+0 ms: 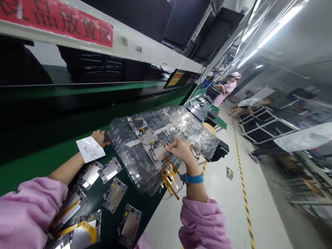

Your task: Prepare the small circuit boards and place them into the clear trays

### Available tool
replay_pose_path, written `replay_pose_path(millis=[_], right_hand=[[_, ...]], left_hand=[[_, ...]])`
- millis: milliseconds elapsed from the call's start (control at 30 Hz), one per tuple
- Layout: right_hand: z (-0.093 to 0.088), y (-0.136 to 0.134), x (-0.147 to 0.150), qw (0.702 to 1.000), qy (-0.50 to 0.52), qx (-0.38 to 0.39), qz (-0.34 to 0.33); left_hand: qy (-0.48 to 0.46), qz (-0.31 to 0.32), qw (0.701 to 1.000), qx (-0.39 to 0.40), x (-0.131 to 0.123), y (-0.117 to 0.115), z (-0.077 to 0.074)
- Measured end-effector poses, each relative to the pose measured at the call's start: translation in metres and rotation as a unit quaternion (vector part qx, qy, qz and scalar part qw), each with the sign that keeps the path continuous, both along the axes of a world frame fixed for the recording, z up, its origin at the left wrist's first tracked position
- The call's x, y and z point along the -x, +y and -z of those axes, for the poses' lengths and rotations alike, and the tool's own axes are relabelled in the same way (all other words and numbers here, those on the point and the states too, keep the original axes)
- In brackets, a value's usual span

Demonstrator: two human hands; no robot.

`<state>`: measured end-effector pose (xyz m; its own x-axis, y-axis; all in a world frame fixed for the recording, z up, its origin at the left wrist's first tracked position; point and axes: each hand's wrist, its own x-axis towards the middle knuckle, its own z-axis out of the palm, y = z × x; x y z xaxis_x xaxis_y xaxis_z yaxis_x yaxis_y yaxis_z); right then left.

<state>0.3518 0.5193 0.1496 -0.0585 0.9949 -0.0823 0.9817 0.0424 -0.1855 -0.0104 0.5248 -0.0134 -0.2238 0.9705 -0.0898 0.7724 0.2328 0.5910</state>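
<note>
My right hand [179, 149], with a blue band at the wrist, is closed with thumb and fingers on the edge of a circuit board [159, 153]. That board lies on a stack of clear plastic trays [137, 162], beside other boards in a row. Orange ribbon cables [169, 176] hang over the near side of the trays. At the left corner of the stack, my left hand [99, 138] has its fingers curled against the tray edge. A white printed label [90, 149] covers part of that wrist; what holds it is hidden.
Several loose circuit boards [115, 195] lie on the dark green bench in front. A shelf with a red sign [57, 20] runs above. Past the trays a person in pink [227, 90] stands at the bench; another person bends near metal racks [264, 124] at right.
</note>
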Motion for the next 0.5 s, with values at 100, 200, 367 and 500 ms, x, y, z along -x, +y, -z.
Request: replay_pose_path(millis=[100,200,367,500], right_hand=[[-0.009,0.005,0.003,0.999,-0.041,0.024,-0.007],[-0.008,0.008,0.009,0.996,-0.082,0.015,-0.008],[-0.002,-0.016,0.01,0.99,-0.108,-0.087,-0.007],[-0.019,-0.08,0.018,0.947,0.104,-0.287,-0.104]], left_hand=[[-0.01,-0.01,1.0,0.024,0.004,0.007,-0.002],[-0.058,-0.028,0.997,0.051,0.012,0.008,-0.009],[-0.198,-0.092,0.975,0.043,0.061,-0.034,-0.043],[-0.252,-0.199,0.946,-0.052,0.118,-0.15,-0.086]])
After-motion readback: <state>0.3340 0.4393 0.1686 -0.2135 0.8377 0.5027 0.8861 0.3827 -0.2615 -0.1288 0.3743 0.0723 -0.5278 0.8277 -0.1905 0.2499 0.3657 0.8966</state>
